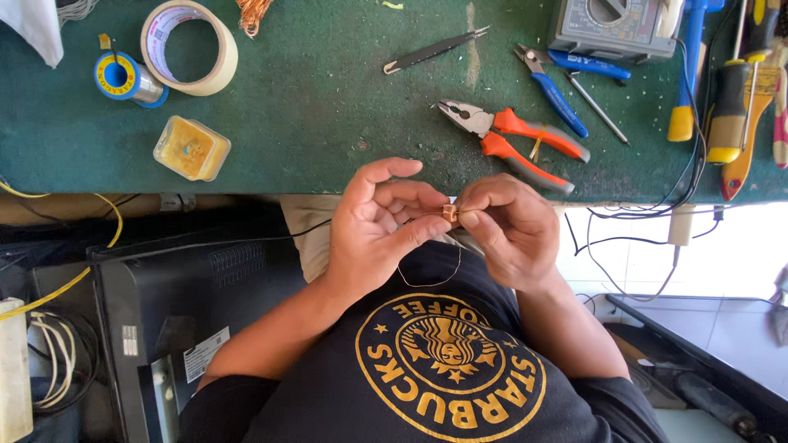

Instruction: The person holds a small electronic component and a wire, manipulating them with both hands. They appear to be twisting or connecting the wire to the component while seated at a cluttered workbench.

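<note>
Your left hand and right hand both pinch a small copper coil above the green table edge; keep its trailing thin wire taut.

Orange pliers, blue pliers, tape roll, solder spool on green bench.

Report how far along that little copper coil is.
Done: the small copper coil already seems to carry windings.

In hand: the left hand and right hand pinch it between their fingers at the edge of the green mat.

Left: a loop of thin wire hangs loose below the coil, probably unwound. The orange-handled pliers lie untouched.
</note>
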